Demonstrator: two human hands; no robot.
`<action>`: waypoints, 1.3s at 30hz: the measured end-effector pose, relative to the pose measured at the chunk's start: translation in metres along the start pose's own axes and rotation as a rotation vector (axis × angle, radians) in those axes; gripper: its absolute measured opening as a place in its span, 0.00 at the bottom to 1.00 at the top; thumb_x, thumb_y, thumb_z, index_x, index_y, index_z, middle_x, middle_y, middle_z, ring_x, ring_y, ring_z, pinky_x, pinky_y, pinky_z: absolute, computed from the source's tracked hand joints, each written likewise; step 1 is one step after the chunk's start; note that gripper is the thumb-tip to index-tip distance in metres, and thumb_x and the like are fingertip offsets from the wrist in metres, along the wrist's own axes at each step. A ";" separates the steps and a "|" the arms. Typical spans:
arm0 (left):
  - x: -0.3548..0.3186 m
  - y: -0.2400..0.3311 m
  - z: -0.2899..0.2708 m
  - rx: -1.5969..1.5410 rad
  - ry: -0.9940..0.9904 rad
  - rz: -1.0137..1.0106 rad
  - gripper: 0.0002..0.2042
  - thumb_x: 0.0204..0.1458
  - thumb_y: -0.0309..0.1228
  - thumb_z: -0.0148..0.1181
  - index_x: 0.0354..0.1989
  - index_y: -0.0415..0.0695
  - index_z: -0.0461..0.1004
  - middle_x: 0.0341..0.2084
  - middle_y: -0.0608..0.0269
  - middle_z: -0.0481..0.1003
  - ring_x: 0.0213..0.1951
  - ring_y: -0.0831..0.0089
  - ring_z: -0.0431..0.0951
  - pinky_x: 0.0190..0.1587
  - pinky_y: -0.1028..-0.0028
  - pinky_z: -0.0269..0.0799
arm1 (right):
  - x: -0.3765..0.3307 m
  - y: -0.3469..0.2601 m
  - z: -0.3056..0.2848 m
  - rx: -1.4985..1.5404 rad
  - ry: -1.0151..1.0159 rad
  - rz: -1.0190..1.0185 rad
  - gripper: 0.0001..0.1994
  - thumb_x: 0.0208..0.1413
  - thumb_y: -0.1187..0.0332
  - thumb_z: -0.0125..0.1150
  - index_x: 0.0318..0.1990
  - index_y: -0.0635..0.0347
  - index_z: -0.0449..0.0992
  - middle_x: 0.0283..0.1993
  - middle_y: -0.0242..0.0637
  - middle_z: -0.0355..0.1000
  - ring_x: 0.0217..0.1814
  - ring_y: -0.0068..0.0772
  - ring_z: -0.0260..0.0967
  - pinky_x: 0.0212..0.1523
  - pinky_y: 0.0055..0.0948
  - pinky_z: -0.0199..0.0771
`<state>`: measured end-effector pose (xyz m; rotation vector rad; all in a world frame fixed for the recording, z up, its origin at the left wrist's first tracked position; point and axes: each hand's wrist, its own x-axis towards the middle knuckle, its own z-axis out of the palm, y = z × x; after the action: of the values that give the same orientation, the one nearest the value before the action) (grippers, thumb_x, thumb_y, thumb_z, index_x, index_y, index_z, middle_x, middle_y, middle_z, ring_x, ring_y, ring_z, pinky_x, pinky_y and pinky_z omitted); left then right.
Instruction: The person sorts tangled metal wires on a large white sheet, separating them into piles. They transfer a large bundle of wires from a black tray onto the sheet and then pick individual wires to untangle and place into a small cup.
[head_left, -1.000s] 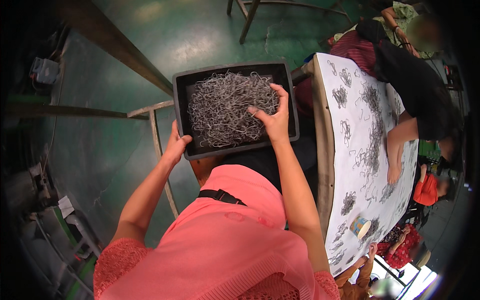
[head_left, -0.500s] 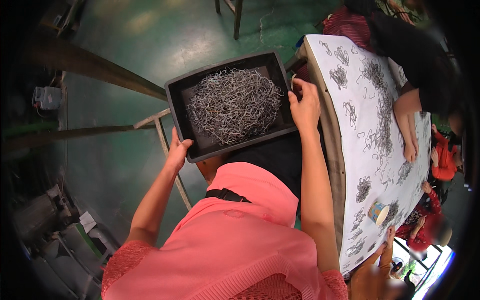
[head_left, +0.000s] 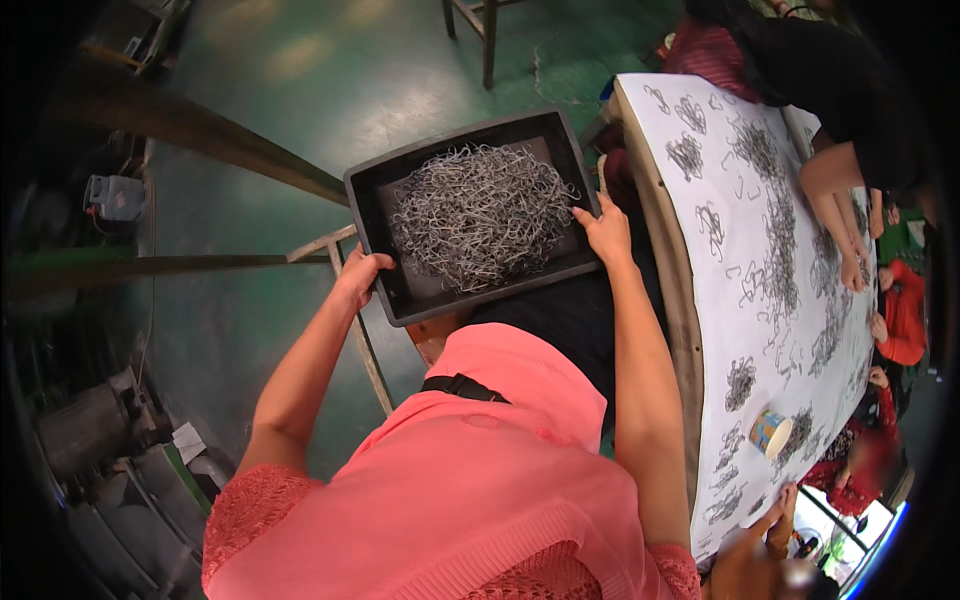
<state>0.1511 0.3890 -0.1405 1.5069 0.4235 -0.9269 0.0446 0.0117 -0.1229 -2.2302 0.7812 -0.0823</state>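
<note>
A black rectangular plastic tray [head_left: 440, 310] is held in front of my body, slightly tilted. Heaped in it is a tangled pile of small bent metal hooks [head_left: 485, 215]. My left hand [head_left: 360, 276] grips the tray's left wall, thumb over the rim and fingers hidden beneath. On the opposite side my right hand [head_left: 606, 232] grasps the right wall, its thumb reaching inside the rim near the hooks.
To my right stands a long table with a white top [head_left: 725, 290], strewn with hook piles and a paper cup [head_left: 770, 433]. Co-workers' hands rest along its far side. Wooden beams [head_left: 200, 130] and a wooden frame [head_left: 365, 360] stand at left; a stool [head_left: 488, 45] is ahead.
My right hand has closed onto the tray's right wall, where its fingers were raised before. The tray sits slightly farther right in view. A co-worker's arm has moved across the table.
</note>
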 end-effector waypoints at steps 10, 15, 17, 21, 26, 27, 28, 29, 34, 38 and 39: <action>-0.088 -0.087 -0.116 -0.304 0.107 -0.168 0.15 0.33 0.17 0.50 0.34 0.31 0.71 0.30 0.54 0.73 0.34 0.58 0.76 0.44 0.63 0.75 | -0.041 -0.108 0.015 0.035 -0.438 -0.257 0.34 0.42 0.46 0.64 0.49 0.67 0.73 0.39 0.55 0.75 0.44 0.52 0.73 0.46 0.40 0.71; -0.162 -0.154 -0.155 -0.543 0.285 -0.311 0.14 0.33 0.23 0.51 0.32 0.32 0.71 0.29 0.50 0.74 0.33 0.56 0.76 0.43 0.62 0.74 | -0.061 -0.135 0.081 0.172 -0.787 -0.355 0.37 0.47 0.44 0.61 0.59 0.63 0.64 0.56 0.54 0.67 0.54 0.47 0.68 0.55 0.37 0.66; -0.179 -0.171 -0.154 -0.613 0.351 -0.305 0.15 0.32 0.24 0.51 0.33 0.32 0.71 0.30 0.50 0.75 0.34 0.54 0.75 0.45 0.61 0.73 | -0.056 -0.128 0.098 0.132 -0.794 -0.467 0.35 0.48 0.45 0.60 0.59 0.61 0.65 0.57 0.53 0.66 0.56 0.47 0.66 0.57 0.38 0.64; -0.198 -0.203 -0.140 -0.776 0.438 -0.384 0.18 0.32 0.25 0.51 0.36 0.34 0.69 0.33 0.49 0.74 0.37 0.51 0.75 0.47 0.57 0.71 | -0.041 -0.112 0.092 -0.172 -0.726 -0.543 0.32 0.46 0.49 0.62 0.58 0.57 0.67 0.61 0.49 0.62 0.64 0.47 0.56 0.62 0.39 0.59; -0.159 -0.236 -0.126 -1.022 0.631 -0.291 0.21 0.33 0.24 0.51 0.42 0.34 0.67 0.41 0.48 0.72 0.44 0.49 0.73 0.52 0.48 0.68 | -0.024 -0.044 0.074 -0.425 -0.656 -0.311 0.28 0.47 0.53 0.62 0.55 0.55 0.70 0.60 0.40 0.62 0.62 0.42 0.59 0.60 0.38 0.62; -0.145 -0.237 -0.121 -1.060 0.677 -0.259 0.22 0.34 0.24 0.51 0.43 0.34 0.66 0.43 0.48 0.71 0.45 0.48 0.72 0.53 0.46 0.67 | -0.023 -0.030 0.070 -0.416 -0.646 -0.289 0.27 0.47 0.53 0.62 0.55 0.55 0.70 0.60 0.38 0.62 0.62 0.41 0.60 0.59 0.38 0.62; -0.131 -0.239 -0.120 -1.069 0.687 -0.246 0.23 0.34 0.24 0.51 0.45 0.34 0.65 0.44 0.47 0.70 0.46 0.47 0.72 0.53 0.44 0.65 | -0.023 -0.017 0.067 -0.407 -0.634 -0.266 0.26 0.48 0.54 0.61 0.54 0.55 0.71 0.60 0.37 0.62 0.61 0.41 0.60 0.58 0.38 0.63; -0.116 -0.239 -0.120 -1.076 0.694 -0.234 0.24 0.35 0.24 0.50 0.46 0.34 0.64 0.46 0.47 0.69 0.47 0.46 0.71 0.54 0.42 0.64 | -0.023 -0.008 0.062 -0.387 -0.634 -0.242 0.25 0.48 0.54 0.61 0.53 0.55 0.71 0.59 0.36 0.63 0.60 0.40 0.61 0.57 0.37 0.63; -0.040 -0.251 -0.128 -1.222 0.674 -0.223 0.26 0.37 0.25 0.48 0.52 0.35 0.61 0.53 0.45 0.65 0.52 0.42 0.68 0.53 0.38 0.63 | -0.034 -0.003 0.051 -0.337 -0.608 -0.171 0.19 0.50 0.59 0.60 0.49 0.54 0.73 0.55 0.36 0.67 0.56 0.41 0.65 0.54 0.37 0.65; 0.028 -0.264 -0.149 -1.266 0.684 -0.279 0.27 0.38 0.26 0.51 0.53 0.38 0.60 0.54 0.48 0.64 0.50 0.42 0.68 0.51 0.38 0.65 | -0.039 -0.014 0.042 -0.370 -0.608 -0.140 0.18 0.50 0.61 0.60 0.49 0.55 0.74 0.52 0.37 0.69 0.55 0.42 0.66 0.54 0.37 0.65; 0.039 -0.262 -0.149 -1.258 0.681 -0.253 0.27 0.37 0.26 0.51 0.53 0.39 0.60 0.54 0.48 0.63 0.50 0.43 0.68 0.50 0.38 0.65 | -0.039 -0.013 0.041 -0.375 -0.597 -0.155 0.18 0.50 0.61 0.60 0.49 0.55 0.74 0.52 0.37 0.69 0.55 0.42 0.66 0.53 0.37 0.66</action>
<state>0.0277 0.5671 -0.3532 0.5272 1.3987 -0.1375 0.0310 0.0669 -0.1368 -2.4621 0.3091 0.6754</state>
